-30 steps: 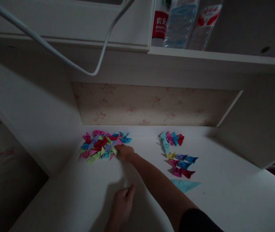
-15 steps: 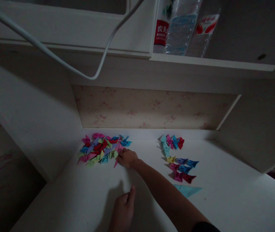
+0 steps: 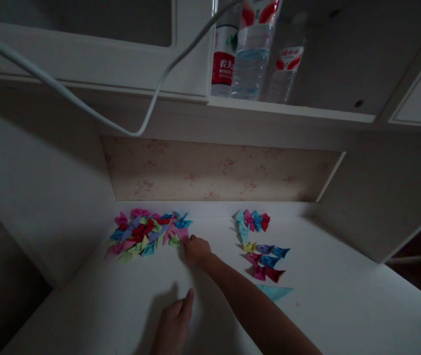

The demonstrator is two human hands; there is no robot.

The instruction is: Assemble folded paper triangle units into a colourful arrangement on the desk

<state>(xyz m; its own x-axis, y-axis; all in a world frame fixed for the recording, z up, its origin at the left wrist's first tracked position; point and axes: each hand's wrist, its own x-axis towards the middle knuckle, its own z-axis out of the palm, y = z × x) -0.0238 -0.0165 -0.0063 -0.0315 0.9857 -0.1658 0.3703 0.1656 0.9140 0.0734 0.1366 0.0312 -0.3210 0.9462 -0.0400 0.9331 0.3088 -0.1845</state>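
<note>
My right hand (image 3: 196,249) reaches across the white desk with its fingers closed on a pink folded-paper crane (image 3: 182,233). That crane is at the right edge of a heap of colourful paper cranes (image 3: 143,230), red, purple, blue, green and pink. Its lower part is hidden by my fingers. My left hand (image 3: 173,323) is low in the view above the desk, thumb raised and apart, with nothing visible in it; its other fingers are partly hidden.
Right of my arm lie rows of small folded-paper pieces (image 3: 265,261) and a light-blue folded sheet (image 3: 275,292). Behind them stands a floral-papered wall (image 3: 228,172). Overhead, a shelf holds plastic bottles (image 3: 252,59), and a white cable (image 3: 136,132) hangs down in front.
The view has shifted slightly right and up. The pink crane at my right fingertips has changed its pose, and its pink tip no longer shows below them. My left hand stays low.
</note>
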